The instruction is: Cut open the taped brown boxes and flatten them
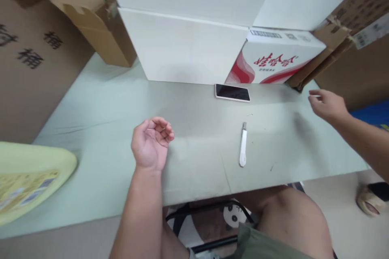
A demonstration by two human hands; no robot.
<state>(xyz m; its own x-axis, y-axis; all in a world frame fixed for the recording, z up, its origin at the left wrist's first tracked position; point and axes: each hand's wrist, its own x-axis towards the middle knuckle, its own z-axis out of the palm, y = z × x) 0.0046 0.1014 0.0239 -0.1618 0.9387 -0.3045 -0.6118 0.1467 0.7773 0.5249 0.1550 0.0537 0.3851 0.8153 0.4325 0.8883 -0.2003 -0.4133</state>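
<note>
White cutter (243, 147) between left hand (152, 143), grip loosely spread, and right hand (328, 104), fingers partly hidden, grip unclear.

A slim white cutter (242, 147) lies flat on the pale green tabletop (194, 166), right of centre, its grey metal tip pointing away from the viewer and its rounded end towards the near edge. Farther back, well apart from it, a phone (232, 93) lies face up, crosswise, its screen dark within a pale frame, right end slightly nearer.
</note>
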